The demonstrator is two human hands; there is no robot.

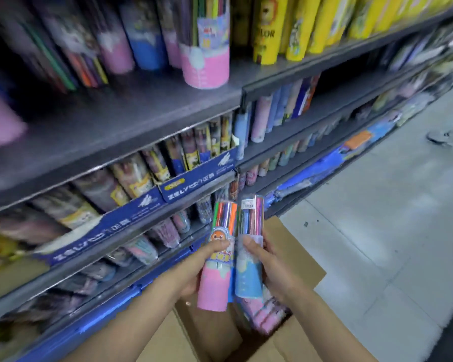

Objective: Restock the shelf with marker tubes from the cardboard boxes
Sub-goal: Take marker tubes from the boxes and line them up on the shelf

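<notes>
Two marker tubes held above the cardboard box (pixel 293 259).
The left hand (pixel 194 270) grasps a pink-based tube (pixel 216 273); the right hand (pixel 275 270) grasps a blue-based tube (pixel 249 267), both clear-topped, showing coloured markers.

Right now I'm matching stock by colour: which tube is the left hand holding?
Start at the open cardboard box on the floor by the shelves. Above it, two hands hold two marker tubes side by side. The left hand grips the pink-bottomed tube with a cartoon animal label; its neighbour is blue-bottomed.
</notes>
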